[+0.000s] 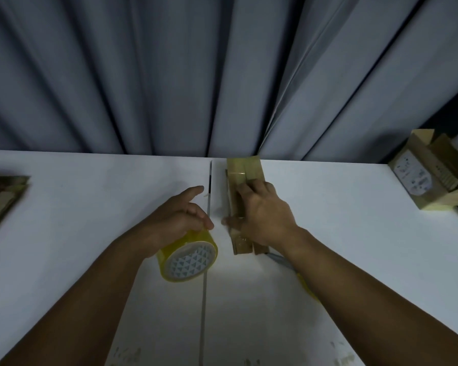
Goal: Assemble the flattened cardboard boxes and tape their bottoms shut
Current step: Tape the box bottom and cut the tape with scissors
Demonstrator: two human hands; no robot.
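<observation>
Left hand (180,220) curled, index out; right hand (262,215) palm-down, thumb splayed.

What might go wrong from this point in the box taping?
The small brown cardboard box sits at the white table's far edge; the right hand pressing on it may shove it off. The left hand grips the yellow tape roll with its index finger lifted; it might slip.
</observation>
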